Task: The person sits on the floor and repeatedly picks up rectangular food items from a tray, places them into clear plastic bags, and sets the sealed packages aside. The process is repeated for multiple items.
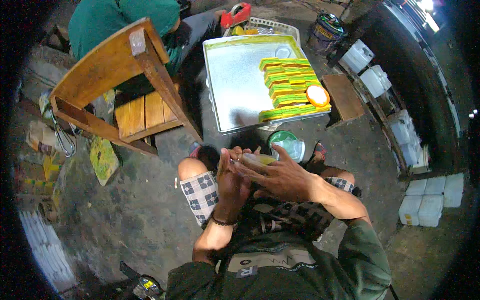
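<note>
My left hand (234, 178) and my right hand (283, 176) meet above my lap, with a small translucent, yellowish piece, perhaps a plastic bag (258, 159), between their fingers. Which hand grips it is hard to make out. Beyond them is a metal tray (240, 86), its right side covered by rows of green and yellow layered slices (288, 84). An orange-rimmed white round lid or tub (317, 96) rests at the tray's right edge. Below the tray, just past my hands, stands a round green container (284, 140) with a whitish sheet on its rim.
A wooden chair (150, 108) stands at left, before a person in green (123, 26). A red tape dispenser (236, 15) and white basket (292, 28) lie behind the tray. At right are a dark bucket (326, 33), a wooden box (343, 96) and stacked white containers (420, 202).
</note>
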